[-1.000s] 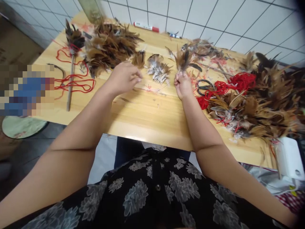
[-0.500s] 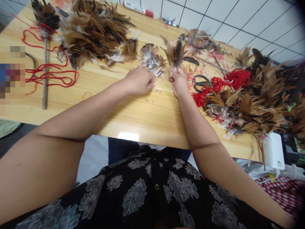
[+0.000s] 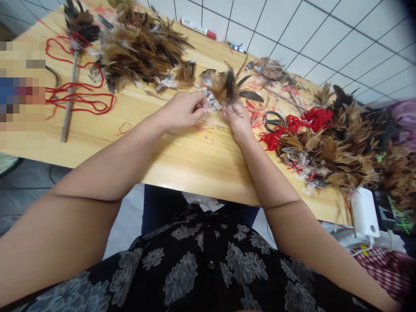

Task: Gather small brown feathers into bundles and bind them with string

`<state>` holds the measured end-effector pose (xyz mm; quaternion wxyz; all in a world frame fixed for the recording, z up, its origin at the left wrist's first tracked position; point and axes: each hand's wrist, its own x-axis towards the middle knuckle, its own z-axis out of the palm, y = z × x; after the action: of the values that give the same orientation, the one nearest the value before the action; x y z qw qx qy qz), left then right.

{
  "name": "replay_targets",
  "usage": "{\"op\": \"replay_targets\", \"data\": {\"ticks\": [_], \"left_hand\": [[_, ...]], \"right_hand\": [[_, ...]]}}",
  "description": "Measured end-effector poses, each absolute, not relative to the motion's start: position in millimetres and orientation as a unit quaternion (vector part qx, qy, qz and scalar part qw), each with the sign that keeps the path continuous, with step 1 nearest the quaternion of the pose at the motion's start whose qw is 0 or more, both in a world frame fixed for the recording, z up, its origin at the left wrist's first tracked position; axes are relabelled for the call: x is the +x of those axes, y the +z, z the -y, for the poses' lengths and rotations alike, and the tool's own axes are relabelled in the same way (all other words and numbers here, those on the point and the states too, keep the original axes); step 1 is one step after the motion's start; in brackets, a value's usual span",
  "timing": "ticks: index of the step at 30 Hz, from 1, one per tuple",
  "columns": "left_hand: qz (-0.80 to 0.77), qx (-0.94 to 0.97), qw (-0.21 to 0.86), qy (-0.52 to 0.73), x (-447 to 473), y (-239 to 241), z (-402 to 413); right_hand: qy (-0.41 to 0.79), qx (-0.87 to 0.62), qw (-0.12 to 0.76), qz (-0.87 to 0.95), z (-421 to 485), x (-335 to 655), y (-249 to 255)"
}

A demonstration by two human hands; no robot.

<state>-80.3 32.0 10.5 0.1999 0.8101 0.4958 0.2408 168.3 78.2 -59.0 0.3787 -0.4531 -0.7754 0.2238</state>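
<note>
My right hand is closed round the stems of a small bunch of brown and black feathers, which fans up and away from me. My left hand is pinched close beside it, fingertips at the bunch's base and at a small grey-white feather. What the left fingers grip is too small to name. Both hands hover just over the wooden table near its middle.
A big heap of brown feathers lies far left, another heap to the right. Red cord loops round a stick with a feather head. Black scissors and red thread lie right of my hands. A red-capped marker sits at the far edge.
My left hand has moved right from the feather heap to meet my right hand. The feather bunch has tilted left toward it. The view has swung slightly.
</note>
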Motion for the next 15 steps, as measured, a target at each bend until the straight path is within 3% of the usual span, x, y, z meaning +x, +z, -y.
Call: {"op": "replay_targets", "data": {"ticks": [15], "left_hand": [[-0.473, 0.803, 0.185, 0.311, -80, -4, -35]], "right_hand": [[0.400, -0.504, 0.376, 0.667, -60, 152, -35]]}}
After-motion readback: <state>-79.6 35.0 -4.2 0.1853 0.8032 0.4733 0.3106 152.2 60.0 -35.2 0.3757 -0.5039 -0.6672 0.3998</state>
